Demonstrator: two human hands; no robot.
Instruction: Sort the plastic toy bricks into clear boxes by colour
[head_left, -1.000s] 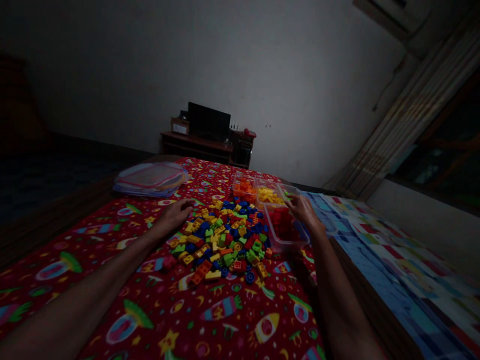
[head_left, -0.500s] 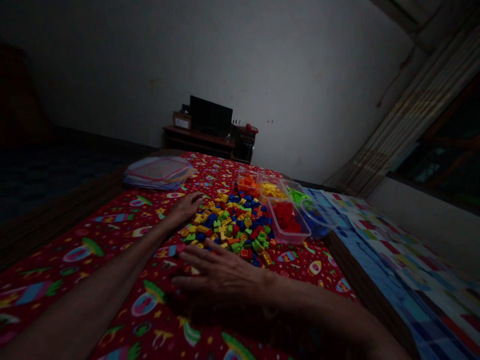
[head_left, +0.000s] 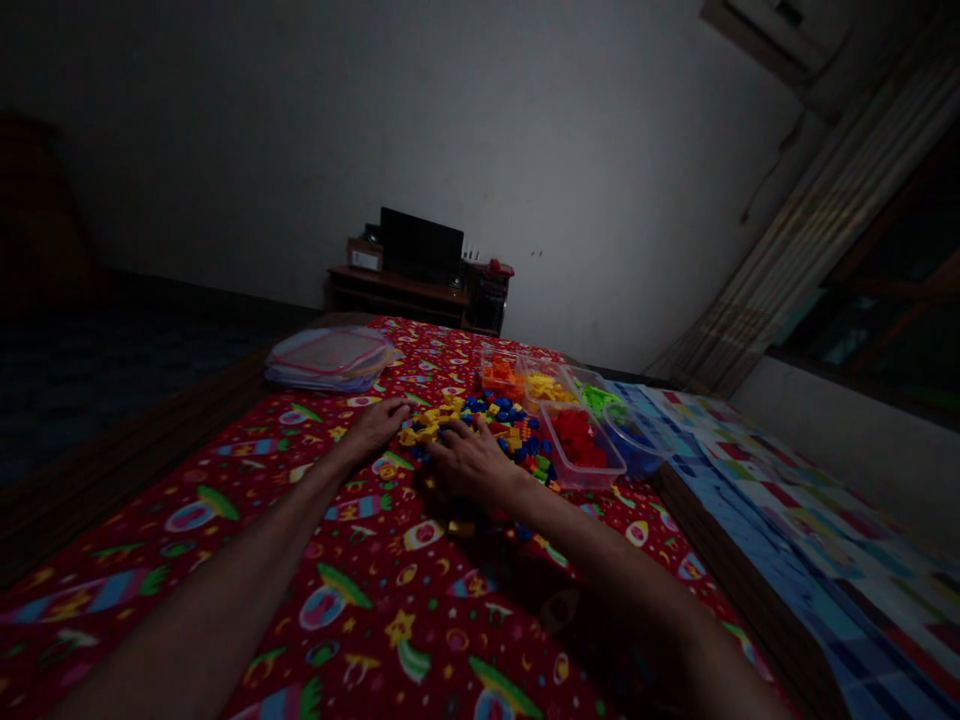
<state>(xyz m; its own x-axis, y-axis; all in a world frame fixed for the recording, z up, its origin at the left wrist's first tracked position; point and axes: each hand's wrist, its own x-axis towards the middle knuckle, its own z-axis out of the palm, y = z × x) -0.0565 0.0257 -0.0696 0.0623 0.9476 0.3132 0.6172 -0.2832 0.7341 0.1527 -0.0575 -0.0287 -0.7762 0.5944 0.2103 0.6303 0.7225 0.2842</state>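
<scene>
A mixed pile of plastic building blocks [head_left: 517,422] in yellow, blue, green, orange and red lies on a red patterned cloth [head_left: 405,590]. My right hand [head_left: 476,465] reaches over the near part of the pile, palm down, fingers apart and bent onto the blocks; its fingertips are partly hidden among them. At the pile's left edge rests my left hand [head_left: 375,427], fingers loosely curved, with nothing visible in it. A loose yellow block [head_left: 460,528] lies in the shadow near my right wrist.
Right of the pile stand clear tubs of sorted blocks: orange [head_left: 501,375], yellow [head_left: 545,387], green [head_left: 598,398], red [head_left: 581,445] and blue [head_left: 637,442]. Stacked lids [head_left: 330,358] lie at the far left. Behind is a desk [head_left: 397,290] with a monitor [head_left: 421,245].
My right hand has moved forward and right from the cloth onto the blocks, and the pile's near edge has shifted away from me. My left hand stays by the pile's left edge.
</scene>
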